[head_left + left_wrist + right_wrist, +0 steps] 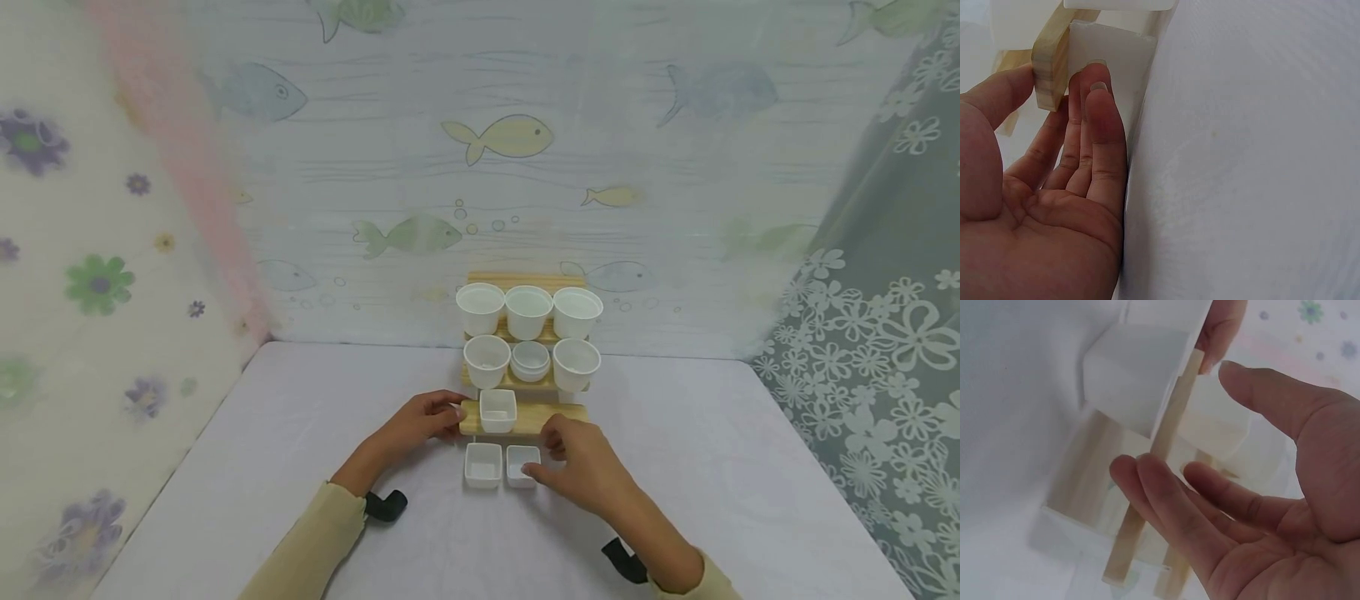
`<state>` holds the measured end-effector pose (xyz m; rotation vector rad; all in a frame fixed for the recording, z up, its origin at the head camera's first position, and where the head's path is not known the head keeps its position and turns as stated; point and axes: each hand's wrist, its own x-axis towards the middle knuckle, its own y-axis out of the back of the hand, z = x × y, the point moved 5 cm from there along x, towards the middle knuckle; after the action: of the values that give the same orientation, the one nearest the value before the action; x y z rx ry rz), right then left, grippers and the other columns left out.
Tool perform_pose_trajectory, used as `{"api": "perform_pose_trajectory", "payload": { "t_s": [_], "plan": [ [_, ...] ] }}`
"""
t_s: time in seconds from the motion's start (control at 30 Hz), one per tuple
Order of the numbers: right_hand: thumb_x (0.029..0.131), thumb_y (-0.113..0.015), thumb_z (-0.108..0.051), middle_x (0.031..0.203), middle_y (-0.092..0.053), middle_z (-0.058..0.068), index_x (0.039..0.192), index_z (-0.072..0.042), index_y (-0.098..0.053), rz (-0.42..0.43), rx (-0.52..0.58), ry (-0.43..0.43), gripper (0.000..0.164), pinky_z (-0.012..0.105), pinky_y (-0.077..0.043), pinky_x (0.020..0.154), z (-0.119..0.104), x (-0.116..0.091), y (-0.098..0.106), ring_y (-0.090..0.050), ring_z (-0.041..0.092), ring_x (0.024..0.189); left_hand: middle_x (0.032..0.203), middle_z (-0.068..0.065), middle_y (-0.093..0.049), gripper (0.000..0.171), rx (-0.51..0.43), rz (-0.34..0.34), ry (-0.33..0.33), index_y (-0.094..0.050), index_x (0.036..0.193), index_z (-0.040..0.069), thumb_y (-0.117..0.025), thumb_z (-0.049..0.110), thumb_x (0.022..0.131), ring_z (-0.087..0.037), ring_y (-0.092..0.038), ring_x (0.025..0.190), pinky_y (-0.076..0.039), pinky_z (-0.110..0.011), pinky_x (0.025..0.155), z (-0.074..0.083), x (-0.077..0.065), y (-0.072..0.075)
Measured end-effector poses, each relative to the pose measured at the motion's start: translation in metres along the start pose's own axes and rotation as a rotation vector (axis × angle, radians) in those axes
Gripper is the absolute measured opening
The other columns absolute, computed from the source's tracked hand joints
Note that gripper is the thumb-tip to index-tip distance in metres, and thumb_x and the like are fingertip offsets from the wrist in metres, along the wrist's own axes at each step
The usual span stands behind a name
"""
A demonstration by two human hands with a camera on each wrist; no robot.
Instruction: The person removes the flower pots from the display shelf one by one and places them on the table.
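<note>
A tiered wooden stand [551, 417] holds white cups in the head view. My left hand [420, 425] grips the left end of its lowest board [1050, 62], thumb on one face and index finger against the other. A white square cup [498, 412] sits on that board. Two more, a left square cup [483, 467] and a right square cup [522, 477], stand on the table in front. My right hand [588, 467] is beside the stand's right end with loosely bent fingers. Its thumb overlaps the right square cup; in the right wrist view the fingers overlap the board [1175, 406].
Three round white cups [528, 312] line the top tier. On the middle tier, two round cups [576, 364] flank a shorter round container [531, 361]. White cloth covers the table [712, 467]. A fish-patterned backdrop [525, 217] rises behind, with a flowered curtain [885, 400] at right.
</note>
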<state>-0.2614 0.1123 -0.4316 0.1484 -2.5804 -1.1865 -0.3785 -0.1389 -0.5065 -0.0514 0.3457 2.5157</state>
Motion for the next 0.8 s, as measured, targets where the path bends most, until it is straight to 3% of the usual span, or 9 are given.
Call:
{"api": "perform_pose_trajectory", "payload": {
  "t_s": [0.33,0.6,0.8],
  "plan": [
    [0.081,-0.094,-0.015,0.089,-0.067,0.007,0.095,-0.005,-0.067,0.056,0.04,0.005,0.032,0.034,-0.062,0.075,-0.005,0.002,0.01,-0.069,0.021,0.082,0.117,-0.012,-0.075,0.047,0.009,-0.001,-0.005,-0.059,0.145,0.003,-0.065,0.031,0.108,-0.023,-0.072,0.099,-0.059,-0.035,0.088,0.001,-0.003,0.0],
    [0.082,-0.093,-0.012,0.11,-0.072,0.013,0.113,-0.001,-0.069,0.097,0.107,-0.004,0.04,0.039,-0.063,0.084,-0.008,0.004,0.014,-0.074,0.029,0.097,0.117,-0.012,-0.075,0.047,-0.01,-0.004,-0.013,-0.059,0.144,0.0,-0.064,0.03,0.108,-0.022,-0.072,0.099,-0.06,-0.034,0.087,-0.001,-0.002,0.0],
    [0.083,-0.094,-0.013,0.112,-0.071,0.012,0.119,-0.002,-0.068,0.12,0.089,0.027,0.046,0.035,-0.063,0.086,-0.01,0.007,0.016,-0.074,0.026,0.098,0.116,-0.011,-0.075,0.045,-0.016,0.004,0.0,-0.06,0.144,0.003,-0.066,0.029,0.107,-0.023,-0.072,0.099,-0.059,-0.034,0.088,-0.002,-0.001,0.0]
  ]
}}
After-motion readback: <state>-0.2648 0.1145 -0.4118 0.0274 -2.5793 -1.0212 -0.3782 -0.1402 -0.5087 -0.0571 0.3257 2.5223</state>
